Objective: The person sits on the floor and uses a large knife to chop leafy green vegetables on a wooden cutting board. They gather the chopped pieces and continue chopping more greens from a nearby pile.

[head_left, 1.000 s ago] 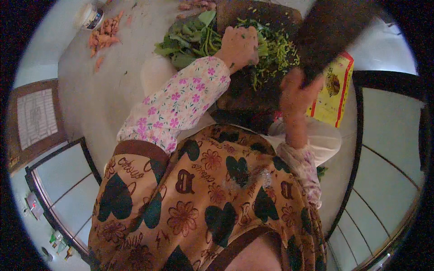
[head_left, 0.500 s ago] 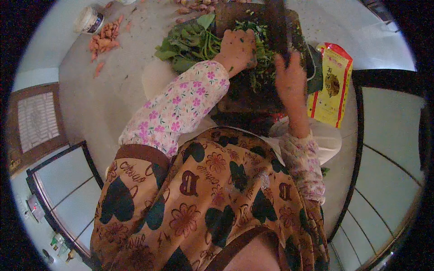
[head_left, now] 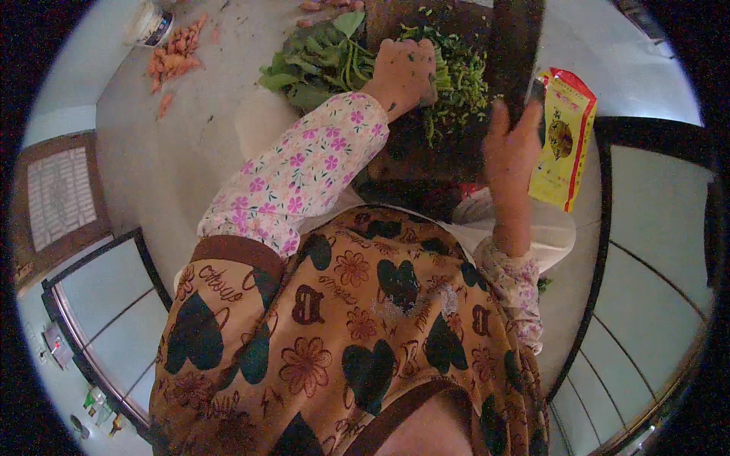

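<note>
My left hand (head_left: 403, 76) is closed around a bunch of leafy greens (head_left: 312, 64), pressing it onto a dark chopping board (head_left: 403, 159). The broad leaves stick out to the left of my fist, and bits of green cling to my skin. Chopped greens (head_left: 460, 83) lie heaped just right of that fist. In my right hand (head_left: 513, 148) is a cleaver (head_left: 513, 49) with a wide dark blade pointing away from me. The blade stands apart from the bunch, near the board's right side, and my right hand hides most of its handle.
A yellow and red plastic bag (head_left: 563, 144) lies right of the board. On the floor at far left are a pile of orange roots (head_left: 175, 57) and a white bucket (head_left: 152, 26). More reddish roots (head_left: 327, 9) lie beyond the greens.
My right hand and the cleaver have moved to the right, away from my left fist, uncovering more of the chopped greens. My left hand has barely shifted.
</note>
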### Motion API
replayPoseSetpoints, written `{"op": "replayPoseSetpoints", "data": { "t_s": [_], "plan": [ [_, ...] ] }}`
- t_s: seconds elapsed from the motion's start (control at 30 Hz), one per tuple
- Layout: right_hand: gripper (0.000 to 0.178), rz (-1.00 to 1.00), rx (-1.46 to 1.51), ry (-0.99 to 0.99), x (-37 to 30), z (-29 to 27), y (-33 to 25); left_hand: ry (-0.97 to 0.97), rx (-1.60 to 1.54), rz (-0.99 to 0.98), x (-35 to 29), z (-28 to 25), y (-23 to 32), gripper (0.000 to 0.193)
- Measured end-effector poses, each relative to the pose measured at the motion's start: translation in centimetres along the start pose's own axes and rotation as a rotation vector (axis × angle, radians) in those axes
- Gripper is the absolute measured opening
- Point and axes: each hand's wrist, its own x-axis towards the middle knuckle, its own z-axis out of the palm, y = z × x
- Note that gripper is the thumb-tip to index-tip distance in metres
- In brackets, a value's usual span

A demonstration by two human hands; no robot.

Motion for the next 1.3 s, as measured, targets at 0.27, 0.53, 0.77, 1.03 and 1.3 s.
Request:
{"op": "replayPoseSetpoints", "data": {
  "t_s": [0.27, 0.53, 0.77, 1.03, 1.3],
  "plan": [
    [0.033, 0.042, 0.006, -0.132, 1.2, -1.5, -0.2, -0.046, 0.068, -0.048, 0.3, 0.7, 0.0, 0.041],
    [0.029, 0.042, -0.134, -0.322, 2.9, 0.0, 0.6, -0.172, 0.018, -0.132, 0.5, -0.3, 0.3, 0.035],
    [0.037, 0.028, -0.178, -0.357, 1.4, 2.2, 1.9, -0.049, 0.639, 0.083, 0.4, 4.9, -0.8, 0.023],
    [0.030, 0.191, -0.096, -0.212, -1.6, -2.8, 4.0, 0.022, 0.392, -0.047, 0.8, 1.7, -0.7, 0.036],
    [0.033, 0.246, -0.078, -0.307, -5.2, -2.5, 4.4, 0.085, -0.456, -0.165, -0.5, 3.7, -0.4, 0.044]
  ]
}}
